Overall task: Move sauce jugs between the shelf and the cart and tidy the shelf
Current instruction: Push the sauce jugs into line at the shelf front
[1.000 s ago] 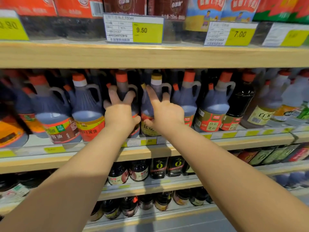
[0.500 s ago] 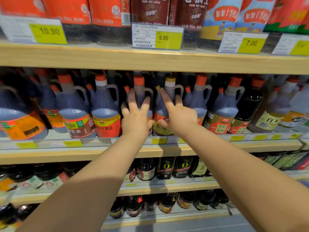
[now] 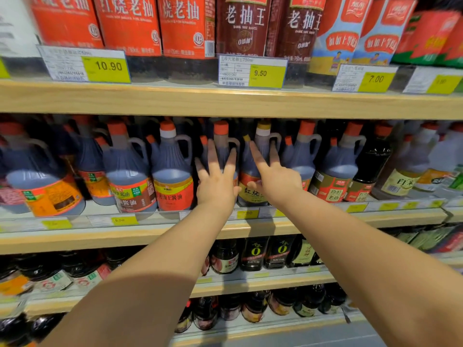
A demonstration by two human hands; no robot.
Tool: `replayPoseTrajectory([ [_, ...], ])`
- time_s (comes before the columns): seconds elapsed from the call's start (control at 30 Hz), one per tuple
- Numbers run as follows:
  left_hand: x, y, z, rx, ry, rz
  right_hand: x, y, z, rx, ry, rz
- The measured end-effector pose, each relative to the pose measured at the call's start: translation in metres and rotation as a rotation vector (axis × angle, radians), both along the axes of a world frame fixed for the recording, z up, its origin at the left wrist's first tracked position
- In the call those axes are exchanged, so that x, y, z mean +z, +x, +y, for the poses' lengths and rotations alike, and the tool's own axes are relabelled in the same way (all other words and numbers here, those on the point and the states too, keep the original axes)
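A row of dark sauce jugs with orange caps and side handles fills the middle shelf [image 3: 150, 235]. My left hand [image 3: 217, 182] lies flat with spread straight fingers against an orange-capped jug [image 3: 221, 139]. My right hand [image 3: 274, 180] presses its straight fingers on the neighbouring yellow-capped jug [image 3: 261, 140] with a red and gold label. Neither hand curls round a jug. The lower bodies of both jugs are hidden behind my hands. No cart is in view.
Left of my hands stand a white-collared jug [image 3: 172, 171] and a jug with a brown label [image 3: 127, 179]. Tall red and brown bottles [image 3: 185, 26] line the top shelf behind price tags [image 3: 253, 71]. Small dark bottles [image 3: 253, 254] fill the lower shelves.
The view has shifted up and left, so the shelf now sits lower and further right in frame. Both hands stay pressed flat on the same two jugs.
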State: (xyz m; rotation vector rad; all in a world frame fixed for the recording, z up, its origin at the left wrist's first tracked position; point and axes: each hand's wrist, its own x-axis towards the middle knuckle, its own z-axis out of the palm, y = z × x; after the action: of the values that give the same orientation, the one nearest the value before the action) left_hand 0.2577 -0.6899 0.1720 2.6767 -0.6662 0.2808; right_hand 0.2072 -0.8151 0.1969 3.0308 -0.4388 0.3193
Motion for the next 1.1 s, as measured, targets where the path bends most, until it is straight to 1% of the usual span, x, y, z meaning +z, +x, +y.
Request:
replayPoseTrajectory([
  [0.07,0.002,-0.007,0.013,-0.078,0.002,0.01,0.006,-0.007,0.008,-0.029,0.002,-0.012],
  [0.13,0.006,-0.013,0.037,-0.125,-0.058,-0.027,0.012,-0.014,0.02,-0.038,-0.023,-0.084],
  [0.2,0.008,-0.016,0.068,-0.072,-0.172,-0.105,0.017,-0.018,0.039,0.042,-0.023,-0.21],
  [0.27,0.005,-0.012,0.1,0.072,-0.272,-0.179,0.018,-0.014,0.065,0.154,0.024,-0.285],
  [0.37,-0.003,0.008,0.142,0.254,-0.335,-0.193,0.012,0.005,0.112,0.258,0.102,-0.249],
  [0.43,-0.008,0.025,0.162,0.31,-0.286,-0.119,0.006,0.019,0.14,0.294,0.091,-0.254],
  [0.47,-0.009,0.033,0.169,0.312,-0.246,-0.078,0.003,0.027,0.151,0.272,0.079,-0.237],
  [0.53,-0.012,0.046,0.178,0.265,-0.209,-0.04,-0.005,0.041,0.162,0.195,0.06,-0.178],
  [0.6,-0.017,0.054,0.18,0.178,-0.209,-0.066,-0.013,0.05,0.164,0.141,0.024,-0.128],
  [0.67,-0.022,0.06,0.175,0.122,-0.213,-0.078,-0.022,0.056,0.16,0.127,-0.036,-0.13],
  [0.73,-0.025,0.064,0.17,0.125,-0.227,-0.06,-0.025,0.058,0.158,0.131,-0.054,-0.13],
  [0.93,-0.02,0.069,0.164,0.151,-0.231,-0.062,-0.012,0.059,0.149,0.114,-0.071,-0.042],
  [1.1,-0.019,0.066,0.163,0.11,-0.241,-0.042,-0.011,0.057,0.153,0.087,-0.083,-0.036],
])
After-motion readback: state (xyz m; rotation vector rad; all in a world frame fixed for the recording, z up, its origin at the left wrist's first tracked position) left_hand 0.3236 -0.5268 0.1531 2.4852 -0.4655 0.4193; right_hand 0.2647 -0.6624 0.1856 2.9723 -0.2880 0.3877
